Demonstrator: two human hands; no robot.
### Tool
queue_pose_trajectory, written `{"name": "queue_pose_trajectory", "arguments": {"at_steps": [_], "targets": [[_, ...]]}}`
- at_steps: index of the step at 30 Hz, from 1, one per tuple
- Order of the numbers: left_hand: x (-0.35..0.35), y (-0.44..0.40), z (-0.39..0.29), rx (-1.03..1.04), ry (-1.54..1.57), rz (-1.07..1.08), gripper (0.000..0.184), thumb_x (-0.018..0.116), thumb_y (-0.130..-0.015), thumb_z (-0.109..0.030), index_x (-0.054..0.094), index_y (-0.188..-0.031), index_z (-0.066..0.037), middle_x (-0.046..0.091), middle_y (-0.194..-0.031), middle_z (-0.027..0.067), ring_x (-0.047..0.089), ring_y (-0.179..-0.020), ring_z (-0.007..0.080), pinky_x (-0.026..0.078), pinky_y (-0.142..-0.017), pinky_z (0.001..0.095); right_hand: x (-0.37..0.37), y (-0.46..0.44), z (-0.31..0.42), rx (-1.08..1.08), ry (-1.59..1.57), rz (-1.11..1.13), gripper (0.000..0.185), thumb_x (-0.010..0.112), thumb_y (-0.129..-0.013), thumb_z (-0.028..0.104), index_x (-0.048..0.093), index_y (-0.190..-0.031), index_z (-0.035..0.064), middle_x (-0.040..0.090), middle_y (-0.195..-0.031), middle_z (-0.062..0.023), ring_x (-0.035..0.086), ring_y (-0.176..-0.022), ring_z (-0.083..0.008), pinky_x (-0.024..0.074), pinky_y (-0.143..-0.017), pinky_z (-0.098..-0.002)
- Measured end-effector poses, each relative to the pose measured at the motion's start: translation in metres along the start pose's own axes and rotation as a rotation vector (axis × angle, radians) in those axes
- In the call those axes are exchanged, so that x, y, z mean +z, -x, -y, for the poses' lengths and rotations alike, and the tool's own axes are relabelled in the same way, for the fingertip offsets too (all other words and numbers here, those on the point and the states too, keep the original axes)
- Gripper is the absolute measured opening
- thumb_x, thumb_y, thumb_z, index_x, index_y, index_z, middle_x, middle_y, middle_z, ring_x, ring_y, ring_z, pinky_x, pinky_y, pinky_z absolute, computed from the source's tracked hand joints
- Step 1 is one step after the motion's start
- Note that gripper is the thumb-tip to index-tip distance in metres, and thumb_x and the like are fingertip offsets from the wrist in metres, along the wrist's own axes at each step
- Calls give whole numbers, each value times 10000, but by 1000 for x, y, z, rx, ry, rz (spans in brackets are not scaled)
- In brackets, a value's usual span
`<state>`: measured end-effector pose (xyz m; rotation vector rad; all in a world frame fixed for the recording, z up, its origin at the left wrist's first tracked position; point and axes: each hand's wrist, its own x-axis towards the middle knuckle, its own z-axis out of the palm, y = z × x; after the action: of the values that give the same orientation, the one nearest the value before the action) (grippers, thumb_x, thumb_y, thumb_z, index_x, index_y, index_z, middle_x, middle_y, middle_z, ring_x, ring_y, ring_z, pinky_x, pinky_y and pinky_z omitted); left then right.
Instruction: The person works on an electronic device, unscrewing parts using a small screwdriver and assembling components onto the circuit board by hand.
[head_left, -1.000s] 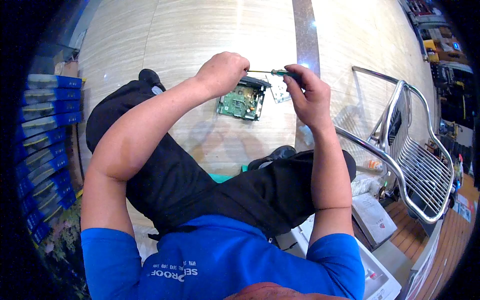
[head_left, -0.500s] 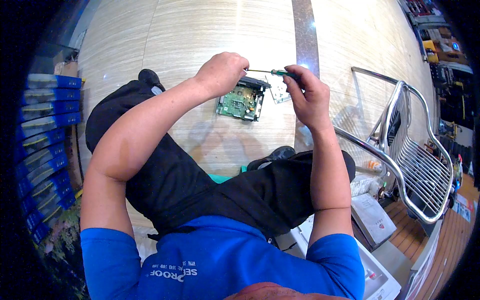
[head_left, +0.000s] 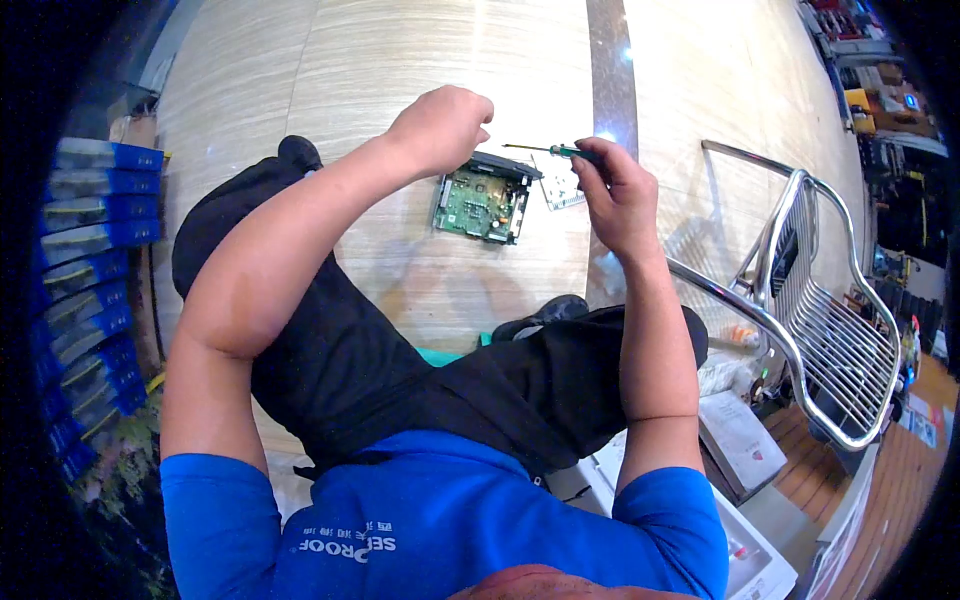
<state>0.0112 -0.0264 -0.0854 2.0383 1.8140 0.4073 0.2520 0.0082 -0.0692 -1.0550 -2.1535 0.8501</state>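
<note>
My right hand (head_left: 622,195) grips a screwdriver (head_left: 562,151) by its green handle, and the thin shaft points left. A gap separates its tip from my left hand (head_left: 445,128), whose fingers are curled together. Anything between those fingers is hidden. Below my left hand, an open electronic unit with a green circuit board (head_left: 478,208) lies on the floor. A dark strip-like part (head_left: 505,167) runs along its far edge. Just right of the unit lies a pale flat piece (head_left: 563,188) with small dark marks, partly behind the screwdriver and my right hand.
A chrome metal chair (head_left: 815,290) stands on the right. Blue boxes (head_left: 95,235) are stacked at the left. My bent legs frame the tiled floor (head_left: 400,60). A white tray (head_left: 755,560) and a grey-white box (head_left: 740,440) are at the lower right.
My left hand has moved slightly up and left, away from the screwdriver tip. The screwdriver has shifted slightly right and down and remains in my right hand.
</note>
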Motion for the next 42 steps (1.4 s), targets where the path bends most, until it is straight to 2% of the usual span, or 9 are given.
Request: {"name": "queue_pose_trajectory", "arguments": {"at_steps": [2, 6, 10, 12, 27, 30, 31, 39, 42], "targets": [[-26, 4, -17, -134, 159, 179, 249, 630, -867, -177, 675, -1026, 9, 687, -949, 171, 664, -861, 280, 516, -785, 375, 1, 1, -3, -15, 25, -3, 159, 676, -854, 79, 649, -1006, 41, 670, -800, -143, 653, -667, -219, 502, -605, -313], [-76, 43, -49, 194, 797, 383, 267, 613, -893, -209, 679, -1059, -10, 691, -889, 125, 650, -811, 203, 505, -751, 319, 0, -1, 1, -8, 30, -18, 166, 678, -852, 91, 647, -1008, 43, 673, -809, -146, 661, -682, -236, 507, -608, -318], [-119, 78, -69, 733, 1170, 703, 322, 570, -933, -276, 675, -1038, 9, 667, -984, 176, 657, -851, 310, 527, -693, 381, -1, 0, 0, -23, 78, -16, 185, 677, -854, 116, 638, -1020, 44, 678, -834, -154, 676, -722, -267, 521, -634, -331], [-125, 81, -73, 944, 1361, 972, 356, 551, -956, -317, 671, -1048, 6, 641, -1030, 241, 652, -853, 364, 532, -638, 420, 0, 0, -5, -60, 124, 8, 196, 679, -865, 72, 649, -1052, 21, 686, -811, -100, 648, -704, -126, 509, -641, -257], [-134, 123, -44, 1053, 1845, 877, 260, 527, -969, -223, 668, -1040, -16, 625, -999, 244, 640, -838, 352, 526, -650, 410, 19, -1, -4, 10, 111, 161, 170, 645, -875, 118, 627, -1029, 48, 677, -863, -170, 668, -786, -320, 530, -690, -372], [-132, 124, -39, 1068, 1860, 867, 257, 528, -968, -222, 668, -1038, -18, 625, -997, 242, 640, -836, 350, 526, -651, 408, 25, 0, -11, -42, 135, 136, 193, 678, -868, 92, 644, -1048, 31, 664, -789, -127, 616, -647, -156, 491, -597, -284], [-131, 125, -39, 1074, 1864, 867, 256, 528, -967, -221, 668, -1037, -18, 625, -996, 241, 640, -835, 349, 525, -651, 408, 22, 0, -7, 4, 135, 173, 168, 641, -876, 124, 624, -1023, 47, 673, -868, -159, 663, -804, -322, 527, -703, -379], [-124, 128, -38, 1132, 1884, 868, 250, 530, -965, -218, 668, -1030, -21, 624, -988, 236, 640, -831, 342, 525, -653, 403, 25, 4, -10, -2, 149, 180, 169, 637, -877, 129, 619, -1024, 48, 672, -863, -158, 660, -800, -326, 528, -705, -386], [-120, 127, -40, 1160, 1892, 885, 247, 530, -964, -217, 668, -1027, -22, 624, -985, 234, 640, -829, 340, 525, -654, 402, 24, 7, -14, -45, 165, 147, 192, 673, -867, 91, 637, -1048, 38, 668, -803, -139, 645, -677, -204, 510, -623, -303]]}}
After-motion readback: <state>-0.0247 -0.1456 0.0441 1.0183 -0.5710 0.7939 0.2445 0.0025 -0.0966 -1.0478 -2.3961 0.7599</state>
